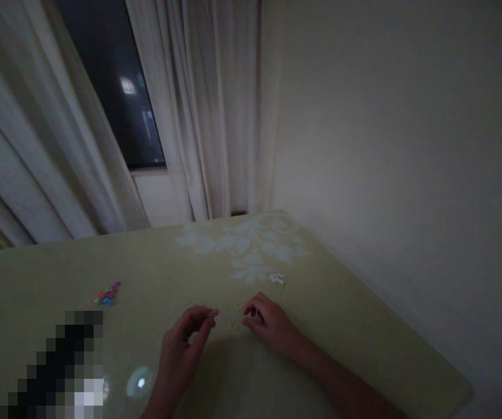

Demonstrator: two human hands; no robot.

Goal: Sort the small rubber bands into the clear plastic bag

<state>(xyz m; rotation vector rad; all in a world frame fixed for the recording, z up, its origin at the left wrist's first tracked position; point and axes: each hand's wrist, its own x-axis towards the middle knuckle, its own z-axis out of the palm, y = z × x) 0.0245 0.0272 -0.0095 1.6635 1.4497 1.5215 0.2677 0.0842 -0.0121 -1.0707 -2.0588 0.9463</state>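
My left hand [189, 330] is closed in a pinch. A small pale ring [213, 313] sits between its thumb and forefinger, held just over the table. Facing it, my right hand [267, 321] has its fingers curled with thumb and forefinger close together. A thin pale bit shows inside its curl, too small to name. Between the hands, several little pale rings lie flat on the table, among them a far ring [224, 306], a ring by the right fingertips [238, 306] and a nearer ring [234, 325].
Beyond my right hand lies a small white piece [277, 279]. A little heap of bright coloured pieces [107, 294] rests on the left of the pale green table [155, 273]. The wall [390, 174] borders the table's right side; curtains [216, 116] hang behind. A pixelated dark patch covers the lower left.
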